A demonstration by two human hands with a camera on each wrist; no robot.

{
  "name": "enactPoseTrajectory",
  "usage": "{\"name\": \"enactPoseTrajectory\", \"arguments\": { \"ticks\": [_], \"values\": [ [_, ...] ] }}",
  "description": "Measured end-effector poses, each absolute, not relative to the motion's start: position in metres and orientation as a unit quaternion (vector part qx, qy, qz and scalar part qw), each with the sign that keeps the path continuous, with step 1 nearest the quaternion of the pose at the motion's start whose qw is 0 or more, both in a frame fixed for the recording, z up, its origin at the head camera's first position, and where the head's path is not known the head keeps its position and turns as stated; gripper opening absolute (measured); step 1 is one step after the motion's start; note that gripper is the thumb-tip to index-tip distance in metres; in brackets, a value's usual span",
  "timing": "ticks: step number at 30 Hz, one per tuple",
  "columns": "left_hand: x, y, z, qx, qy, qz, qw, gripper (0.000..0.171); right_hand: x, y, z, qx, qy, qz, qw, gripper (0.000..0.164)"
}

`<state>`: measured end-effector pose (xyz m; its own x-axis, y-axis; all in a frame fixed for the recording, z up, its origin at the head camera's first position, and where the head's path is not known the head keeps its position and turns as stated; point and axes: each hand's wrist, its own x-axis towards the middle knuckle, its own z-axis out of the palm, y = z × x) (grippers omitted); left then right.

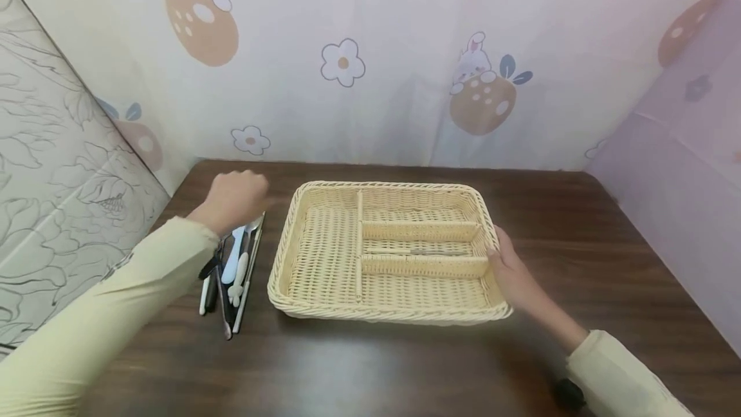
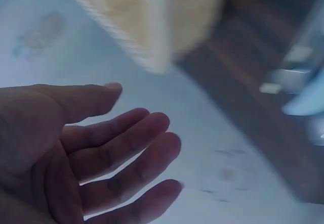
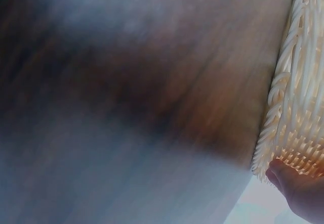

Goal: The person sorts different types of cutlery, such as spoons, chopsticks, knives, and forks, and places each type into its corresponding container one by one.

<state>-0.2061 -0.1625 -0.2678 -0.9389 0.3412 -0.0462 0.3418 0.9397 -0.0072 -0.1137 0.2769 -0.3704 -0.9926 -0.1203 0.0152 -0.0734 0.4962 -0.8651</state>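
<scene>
A cream woven basket (image 1: 324,256) with several compartments sits in the middle of the table. My right hand (image 1: 512,269) grips its right rim, and the right wrist view shows the thumb (image 3: 283,173) over the woven edge. A thin grey, stick-like piece (image 1: 440,253) lies in the narrow middle slot. To the left of the basket, my left hand (image 1: 236,198) is raised over a group of utensils, holding nothing. Its fingers (image 2: 147,158) are loosely bent and spread. Among the utensils are a light blue handle (image 1: 233,259) and a white figured handle (image 1: 238,282).
The dark wooden table (image 1: 359,365) meets a patterned curtain (image 1: 393,114) at the back and a floral panel (image 1: 69,166) on the left. A small black object (image 1: 569,394) shows beside the right sleeve (image 1: 619,372).
</scene>
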Motion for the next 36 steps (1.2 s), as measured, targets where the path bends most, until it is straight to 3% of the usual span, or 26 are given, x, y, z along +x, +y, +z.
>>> {"name": "enactPoseTrajectory", "arguments": {
  "ticks": [5, 9, 15, 36],
  "values": [
    [-0.206, -0.201, -0.307, 0.133, 0.988, -0.020, 0.072, 0.015, -0.113, 0.277, -0.371, -0.057, 0.867, -0.494, 0.026, 0.053],
    [-0.208, -0.214, -0.332, 0.112, 0.986, -0.016, 0.125, 0.019, -0.111, 0.279, -0.370, -0.054, 0.872, -0.485, 0.026, 0.053],
    [-0.209, -0.222, -0.345, 0.087, 0.983, 0.013, 0.164, 0.021, -0.112, 0.278, -0.369, -0.054, 0.872, -0.485, 0.035, 0.053],
    [-0.206, -0.214, -0.342, 0.063, 0.974, 0.156, 0.150, 0.010, -0.114, 0.277, -0.369, -0.056, 0.866, -0.496, 0.027, 0.053]
  ]
}}
